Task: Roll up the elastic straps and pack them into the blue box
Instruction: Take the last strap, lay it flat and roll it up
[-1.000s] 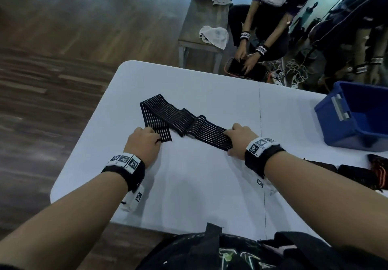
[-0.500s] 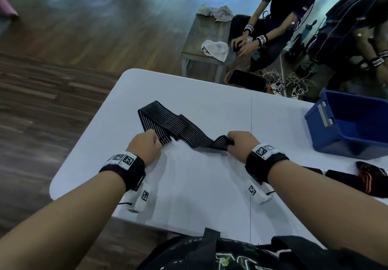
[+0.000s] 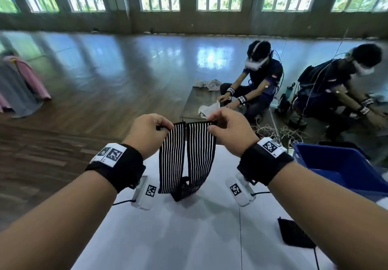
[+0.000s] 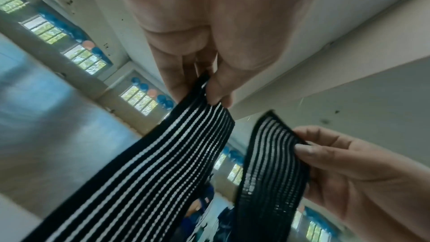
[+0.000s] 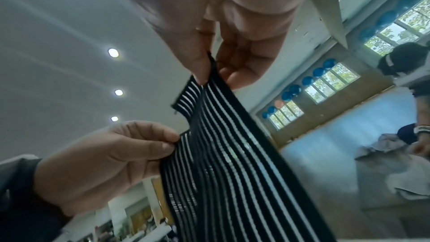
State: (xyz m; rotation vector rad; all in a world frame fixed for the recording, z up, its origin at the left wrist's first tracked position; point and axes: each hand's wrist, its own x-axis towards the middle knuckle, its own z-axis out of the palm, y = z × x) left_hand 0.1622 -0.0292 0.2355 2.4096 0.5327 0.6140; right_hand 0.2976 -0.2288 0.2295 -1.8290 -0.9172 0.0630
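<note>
Striped elastic strap (image 3: pixel 186 156) is held up above the white table (image 3: pixel 189 238), one end pinched by the left hand (image 3: pixel 147 133), the other by the right hand (image 3: pixel 228 131) (middle sags in a loop). Blue box (image 3: pixel 340 169) stands at right.

A white table (image 3: pixel 189 238) fills the near view, a thin seam running front to back right of centre. The blue box (image 3: pixel 340 169) sits at its far right edge, and a dark strap piece (image 3: pixel 294 235) lies flat near right.
</note>
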